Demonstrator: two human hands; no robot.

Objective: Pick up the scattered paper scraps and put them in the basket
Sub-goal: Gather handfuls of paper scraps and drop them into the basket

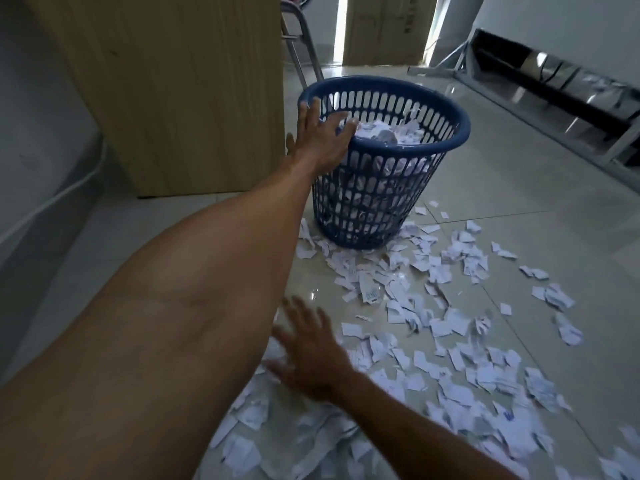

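Observation:
A blue slotted plastic basket (398,202) stands on the tiled floor, holding a heap of white paper scraps (384,131) up near its rim. My left hand (320,136) reaches out to the basket's near-left rim, fingers stretched over the edge and touching it. My right hand (308,355) is low over the floor with its fingers spread, blurred, above the near scraps. Many white scattered paper scraps (450,341) cover the floor from the basket's foot toward the lower right.
A light wooden cabinet (180,91) stands left of the basket. Metal chair legs (298,46) and a cardboard box (384,29) are behind it. A low metal shelf frame (561,95) runs along the right wall. A white cable (52,199) runs down the left wall.

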